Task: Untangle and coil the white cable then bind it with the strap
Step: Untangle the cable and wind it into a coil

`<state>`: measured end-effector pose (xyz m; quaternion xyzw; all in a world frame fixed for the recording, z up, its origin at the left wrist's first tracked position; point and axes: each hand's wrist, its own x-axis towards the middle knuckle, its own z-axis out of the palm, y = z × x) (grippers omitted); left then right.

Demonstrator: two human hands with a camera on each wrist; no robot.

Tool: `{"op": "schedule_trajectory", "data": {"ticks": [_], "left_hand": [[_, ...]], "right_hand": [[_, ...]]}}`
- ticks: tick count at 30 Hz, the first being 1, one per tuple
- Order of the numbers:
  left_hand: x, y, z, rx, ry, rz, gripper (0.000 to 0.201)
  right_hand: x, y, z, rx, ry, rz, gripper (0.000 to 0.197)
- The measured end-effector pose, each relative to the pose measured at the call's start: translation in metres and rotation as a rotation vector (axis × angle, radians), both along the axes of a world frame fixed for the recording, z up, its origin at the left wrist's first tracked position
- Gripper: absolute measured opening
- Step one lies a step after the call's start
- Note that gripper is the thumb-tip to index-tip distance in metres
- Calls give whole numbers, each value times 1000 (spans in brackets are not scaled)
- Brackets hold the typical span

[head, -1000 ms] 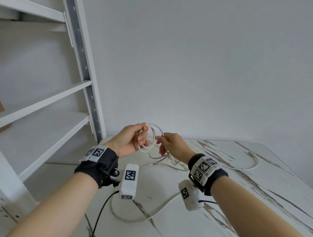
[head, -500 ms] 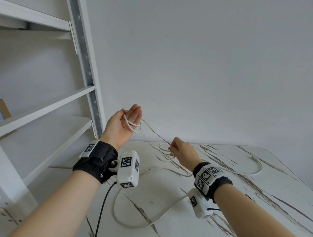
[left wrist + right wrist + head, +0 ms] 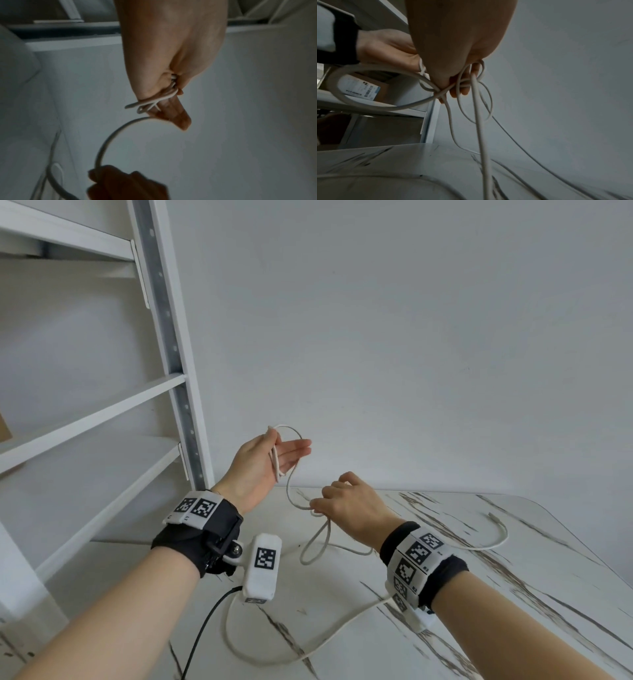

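Few turns coiled, most slack left

White cable (image 3: 289, 481) arcing down-right from left hand (image 3: 262, 465), thumb pinning small loops against straight fingers. Right hand (image 3: 346, 503) lower, nearer worktop (image 3: 513, 594), pinching next run; remainder trailing across worktop.

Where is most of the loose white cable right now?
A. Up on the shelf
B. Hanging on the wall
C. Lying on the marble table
C: beyond the few loops in the left hand and right hand, the white cable trails across the marble table.
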<state>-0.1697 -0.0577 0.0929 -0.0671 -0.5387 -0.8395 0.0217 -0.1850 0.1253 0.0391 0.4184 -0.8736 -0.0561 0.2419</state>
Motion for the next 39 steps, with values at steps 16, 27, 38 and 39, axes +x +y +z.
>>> {"op": "schedule_trajectory", "data": {"ticks": [16, 27, 38, 39], "left_hand": [[-6, 1, -6, 238, -99, 26, 38], [4, 11, -23, -562, -66, -12, 28], [15, 12, -12, -765, -133, -295, 35], [16, 10, -10, -748, -136, -312, 33]], "right_hand": [[13, -9, 4, 327, 71, 0, 20], [1, -5, 5, -116, 397, 250, 17], [-10, 3, 19, -324, 267, 122, 31], [-9, 4, 19, -363, 198, 97, 30]]}}
